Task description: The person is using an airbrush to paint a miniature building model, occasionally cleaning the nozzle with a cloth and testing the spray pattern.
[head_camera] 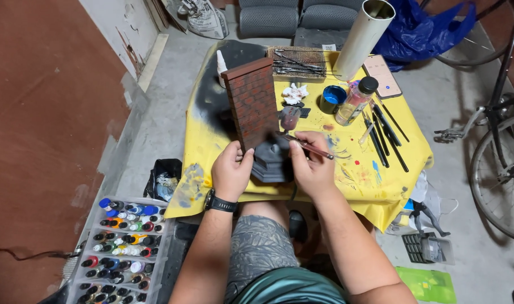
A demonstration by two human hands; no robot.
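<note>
My left hand [232, 169] grips the lower edge of a model red-brick wall [252, 101] that stands on a grey base [273, 160], over a low table with a yellow cover [358, 174]. A black watch sits on that wrist. My right hand [312, 166] holds a thin paintbrush [307, 145] whose tip points left at the foot of the wall. The hand also rests against the grey base.
On the cover lie several brushes [383, 135], a blue paint pot [332, 98], a clear bottle with a black cap [356, 101], a phone [382, 76], a white tube [363, 38] and crumpled tissue [294, 93]. A tray of paint bottles [122, 247] stands at lower left, a bicycle [499, 157] at right.
</note>
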